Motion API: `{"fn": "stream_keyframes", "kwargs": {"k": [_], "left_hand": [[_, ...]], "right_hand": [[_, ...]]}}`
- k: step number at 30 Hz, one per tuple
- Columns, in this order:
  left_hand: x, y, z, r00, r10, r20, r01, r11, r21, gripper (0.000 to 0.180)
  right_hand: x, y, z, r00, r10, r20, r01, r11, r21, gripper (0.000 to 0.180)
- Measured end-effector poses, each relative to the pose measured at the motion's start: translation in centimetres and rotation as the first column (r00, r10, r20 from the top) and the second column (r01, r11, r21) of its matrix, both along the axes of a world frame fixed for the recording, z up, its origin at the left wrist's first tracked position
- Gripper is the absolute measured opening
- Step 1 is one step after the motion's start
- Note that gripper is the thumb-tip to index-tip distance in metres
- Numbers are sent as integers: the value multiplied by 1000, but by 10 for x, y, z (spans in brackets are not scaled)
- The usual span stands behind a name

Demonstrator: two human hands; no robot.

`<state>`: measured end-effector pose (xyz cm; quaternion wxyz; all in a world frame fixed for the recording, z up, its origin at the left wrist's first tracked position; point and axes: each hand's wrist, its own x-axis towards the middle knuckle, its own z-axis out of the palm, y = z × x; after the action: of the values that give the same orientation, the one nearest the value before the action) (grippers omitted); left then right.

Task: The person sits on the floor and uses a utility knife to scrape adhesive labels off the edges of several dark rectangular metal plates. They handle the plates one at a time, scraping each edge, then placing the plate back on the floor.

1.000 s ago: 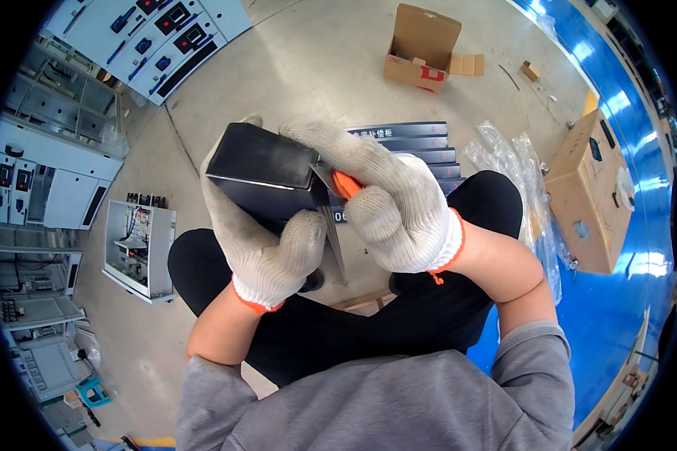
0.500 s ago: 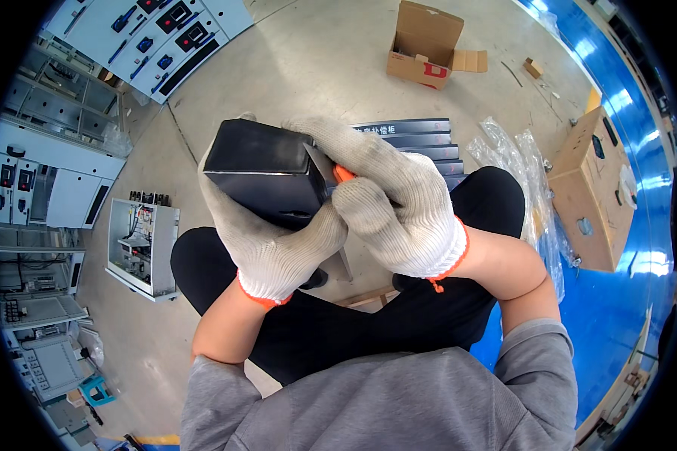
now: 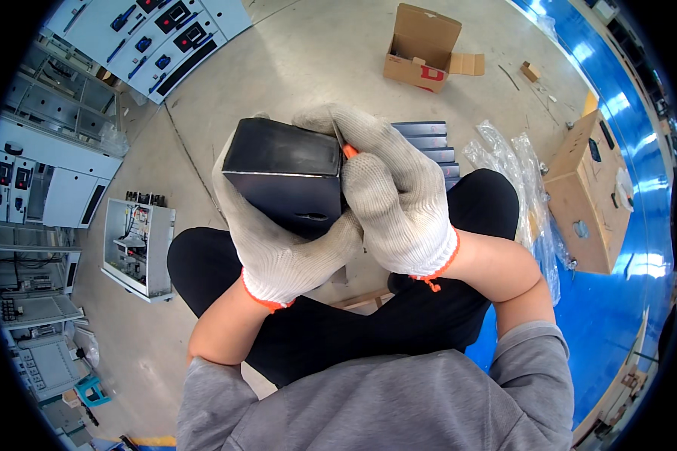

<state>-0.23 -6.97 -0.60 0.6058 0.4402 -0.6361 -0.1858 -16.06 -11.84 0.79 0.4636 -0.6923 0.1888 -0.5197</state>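
Since earlier frames, I saw black box (image 3: 286, 180) rise slightly, right hand (image 3: 399, 203) slid further over its right edge. Left hand (image 3: 278, 240) cupped box from below, fingers wrapped shut. Right hand gripped orange-handled tool (image 3: 349, 151) against box. Box sat above lap, over floor (image 3: 293, 68). Stacked dark panels (image 3: 429, 139) lay behind.

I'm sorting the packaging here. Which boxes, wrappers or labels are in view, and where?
Black box: rectangular, glossy, held in both gloved hands.
Small cardboard box: open, on the floor ahead, red label on its side.
Large cardboard box: brown, at the right.
Clear plastic wrapping: crumpled, beside the right knee.
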Motion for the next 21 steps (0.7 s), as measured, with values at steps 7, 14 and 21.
{"fn": "stream_keyframes", "kwargs": {"k": [7,14,21], "left_hand": [[3,-5,2,996,-29,88,22,997,78,86],[-11,-13,-4,990,-61,128,20,953,303,74],[12,-31,-2,963,159,-217,-44,889,455,54]], "right_hand": [[-1,-7,3,1000,11,17,-13,991,130,56],[-17,-13,17,997,49,-67,-20,927,375,61],[-24,-41,8,989,150,-14,-115,809,576,43]]}}
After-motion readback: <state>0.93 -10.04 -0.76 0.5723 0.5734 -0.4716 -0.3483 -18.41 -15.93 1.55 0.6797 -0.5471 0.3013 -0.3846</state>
